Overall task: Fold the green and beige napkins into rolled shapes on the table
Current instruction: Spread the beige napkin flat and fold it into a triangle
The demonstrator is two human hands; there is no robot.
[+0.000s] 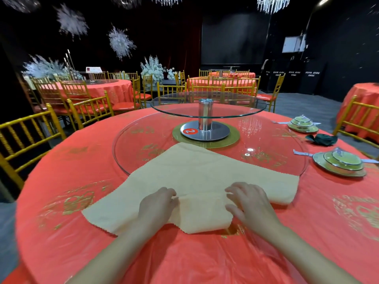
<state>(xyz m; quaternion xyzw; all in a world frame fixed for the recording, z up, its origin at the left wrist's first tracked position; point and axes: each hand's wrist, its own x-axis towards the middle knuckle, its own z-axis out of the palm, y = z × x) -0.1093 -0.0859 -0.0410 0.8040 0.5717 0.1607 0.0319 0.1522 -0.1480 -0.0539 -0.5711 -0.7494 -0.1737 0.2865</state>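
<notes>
A beige napkin lies spread on the red table, its far corner resting on the glass turntable. Its near corner is folded over into a flap between my hands. My left hand rests on the left side of that flap, fingers curled at its upper edge. My right hand rests on the right side, fingers bent over the fold. A green napkin, rolled into a shape, sits at the far right between two place settings.
A large glass turntable with a raised glass tier on a metal post fills the table's middle. Two green plate-and-bowl settings stand at the right. Gold chairs ring the table.
</notes>
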